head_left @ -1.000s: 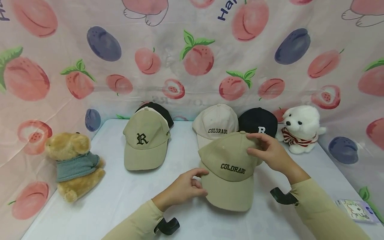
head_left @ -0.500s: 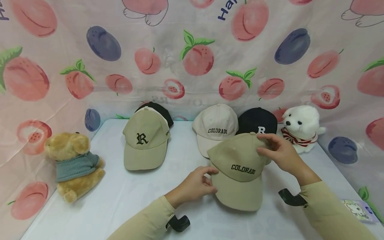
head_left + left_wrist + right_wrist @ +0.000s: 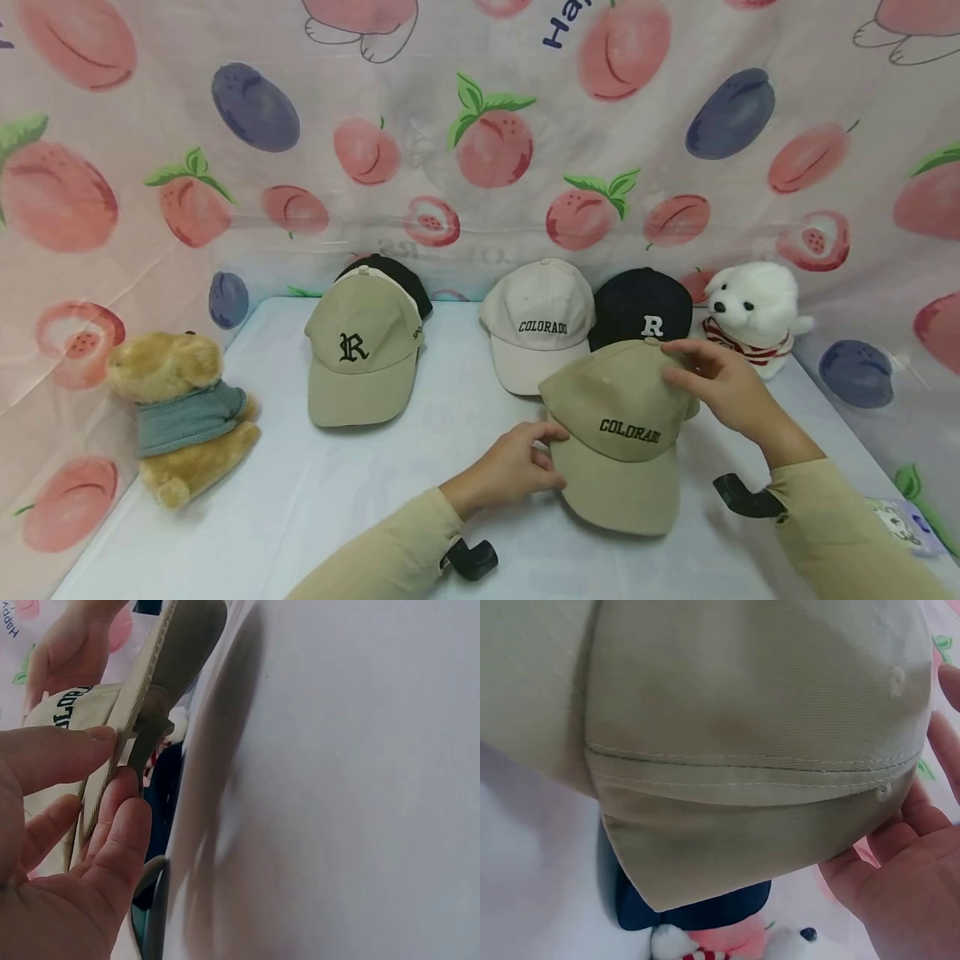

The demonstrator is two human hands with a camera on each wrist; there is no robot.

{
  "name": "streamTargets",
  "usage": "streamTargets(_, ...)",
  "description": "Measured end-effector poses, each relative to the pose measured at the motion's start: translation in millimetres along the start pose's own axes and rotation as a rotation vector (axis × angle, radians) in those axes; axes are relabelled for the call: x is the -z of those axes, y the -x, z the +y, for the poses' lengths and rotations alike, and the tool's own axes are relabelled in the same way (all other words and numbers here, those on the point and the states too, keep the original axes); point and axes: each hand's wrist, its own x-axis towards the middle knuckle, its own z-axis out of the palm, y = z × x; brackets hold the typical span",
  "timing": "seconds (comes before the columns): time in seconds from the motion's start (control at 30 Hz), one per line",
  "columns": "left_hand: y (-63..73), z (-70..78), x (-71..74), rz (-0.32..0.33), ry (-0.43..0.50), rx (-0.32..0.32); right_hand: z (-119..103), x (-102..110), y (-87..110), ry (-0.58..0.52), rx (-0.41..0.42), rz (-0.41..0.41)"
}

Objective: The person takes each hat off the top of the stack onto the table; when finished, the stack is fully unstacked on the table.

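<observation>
Head view. One khaki COLORADO cap [image 3: 618,442], tilted, brim toward the person; it stood in front of the cream cap [image 3: 542,304] and the black R cap [image 3: 637,304], partly covering both. The left hand [image 3: 506,468] gripped its left edge, thumb and finger apart along it; the right hand [image 3: 742,402] pinched the crown beside the top button. At left, a second khaki cap [image 3: 363,333] overlapped a dark cap [image 3: 401,273]. Flanking these: a brown plush toy [image 3: 193,425] and a white plush dog [image 3: 753,300]. Status, as judged: the four other caps rested on the tabletop [image 3: 315,492], two on each side; the COLORADO cap was not yet released, so its placing was left to finish.

Left wrist view. The left hand's digits lay on both sides of the cap's stitched edge. A shadow fell beside it, suggesting the cap was held off the surface.

Right wrist view. The right hand's fingers curled round the crown's end; fingertips were partly hidden.
</observation>
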Motion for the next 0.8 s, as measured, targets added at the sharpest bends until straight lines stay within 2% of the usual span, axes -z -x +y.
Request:
streamTargets(0.17, -4.2, 0.5, -8.0, -0.019, -0.003, -0.007, 2, 7, 1.0, 0.002, -0.003, 0.004)
streamTargets(0.43, -12.9, 2.7, -19.5, -0.058, -0.061, -0.04, 10, 16, 4.0, 0.046, -0.03, -0.001)
streamTargets(0.8, -24.9, 3.5, -35.4, -0.096, -0.094, -0.044, 17, 28, 9.0, 0.065, -0.083, -0.006)
